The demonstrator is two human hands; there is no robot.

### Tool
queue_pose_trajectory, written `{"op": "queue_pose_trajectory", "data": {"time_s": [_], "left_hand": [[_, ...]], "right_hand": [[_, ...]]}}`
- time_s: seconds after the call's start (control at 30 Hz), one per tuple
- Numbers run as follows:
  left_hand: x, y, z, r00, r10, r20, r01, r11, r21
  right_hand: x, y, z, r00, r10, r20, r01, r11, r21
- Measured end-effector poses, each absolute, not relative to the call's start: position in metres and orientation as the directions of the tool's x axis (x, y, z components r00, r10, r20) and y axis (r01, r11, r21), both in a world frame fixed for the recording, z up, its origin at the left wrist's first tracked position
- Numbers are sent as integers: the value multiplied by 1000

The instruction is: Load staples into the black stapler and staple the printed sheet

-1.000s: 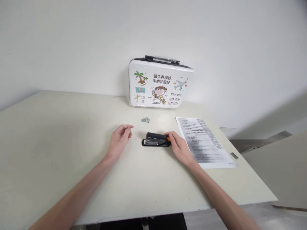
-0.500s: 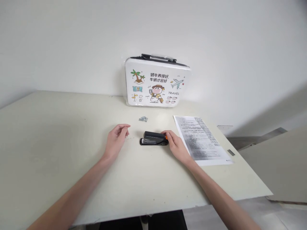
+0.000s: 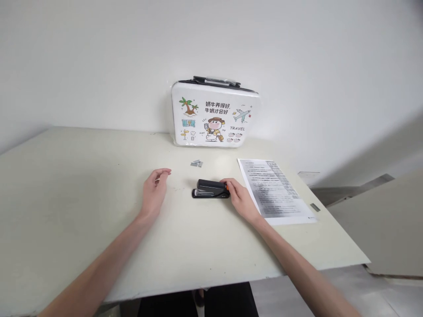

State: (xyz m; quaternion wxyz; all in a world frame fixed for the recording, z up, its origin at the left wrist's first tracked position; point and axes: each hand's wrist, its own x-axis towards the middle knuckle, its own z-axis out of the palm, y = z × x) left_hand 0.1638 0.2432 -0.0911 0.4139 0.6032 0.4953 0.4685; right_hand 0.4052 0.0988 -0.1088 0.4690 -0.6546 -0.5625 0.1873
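On the pale table (image 3: 82,207), near its middle, a black stapler (image 3: 209,189) lies flat with its length running left to right. Its right end carries an orange part, and the right hand (image 3: 240,200) closes its fingertips around that end, thumb on the near side and fingers over the top. The left hand (image 3: 153,193) rests on the tabletop well to the left of the stapler, apart from it, loosely open with the fingers slightly curled and nothing in it.

Just behind the stapler, toward the wall, lie a few short grey strips of staples (image 3: 197,164). To the right, a printed sheet (image 3: 276,190) lies flat and a little askew, its near left edge close to the right wrist. Its lines of text and a table are too small and blurred to read. A small grey piece (image 3: 315,207) sits by the sheet's right edge.

A white carrying case (image 3: 214,115) with a black handle (image 3: 216,81) stands upright against the wall, wrapped in clear film. Its front shows cartoons of a palm tree, an aeroplane and a figure in a hat. It bears the Chinese words 奶牛养得好, 牛奶才会好 and, lower right, the word TRAVEL.
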Motion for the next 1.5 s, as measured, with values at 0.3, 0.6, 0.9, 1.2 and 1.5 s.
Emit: {"op": "queue_pose_trajectory", "data": {"time_s": [0.3, 0.6, 0.9, 1.2, 1.5], "left_hand": [[163, 242, -92, 91, 980, 178, 194, -192, 962], [161, 239, -90, 160, 971, 178, 202, -209, 957], [172, 227, -88, 356, 934, -10, -173, 77, 982], [175, 224, -87, 534, 801, -270, -351, 500, 792], [178, 225, -90, 586, 715, -381, -413, 668, 619]], "right_hand": [[408, 101, -110, 337, 894, 296, 514, 88, -853], [403, 98, -105, 288, 918, 272, 555, 72, -829], [400, 93, -110, 200, 861, 469, 702, 208, -681], [392, 86, -106, -20, 658, 753, 833, 428, -352], [377, 82, -102, -181, 566, 804, 910, 407, -82]]}}
